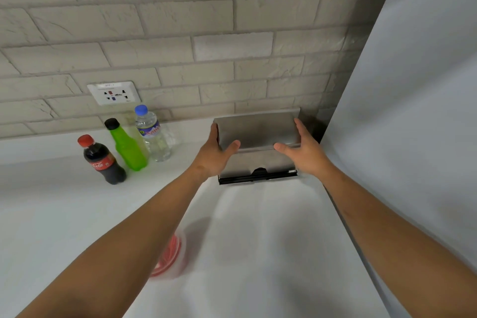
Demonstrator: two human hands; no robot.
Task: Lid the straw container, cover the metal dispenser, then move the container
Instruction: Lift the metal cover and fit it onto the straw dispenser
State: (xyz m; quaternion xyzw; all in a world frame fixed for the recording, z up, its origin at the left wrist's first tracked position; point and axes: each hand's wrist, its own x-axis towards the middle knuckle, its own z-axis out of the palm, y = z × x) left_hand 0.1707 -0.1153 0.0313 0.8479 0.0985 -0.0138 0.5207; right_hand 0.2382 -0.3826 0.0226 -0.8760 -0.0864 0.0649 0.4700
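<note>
You're looking down at a white countertop [64,201] that runs back to the brick wall. On it, at the back right corner, sits the metal dispenser [258,160]. To the left, three bottles stand close together: a cola bottle [103,162], a green bottle [127,148] and a water bottle [152,134]. Nearer you, the straw container [170,255] with red straws rests partly hidden.
</note>
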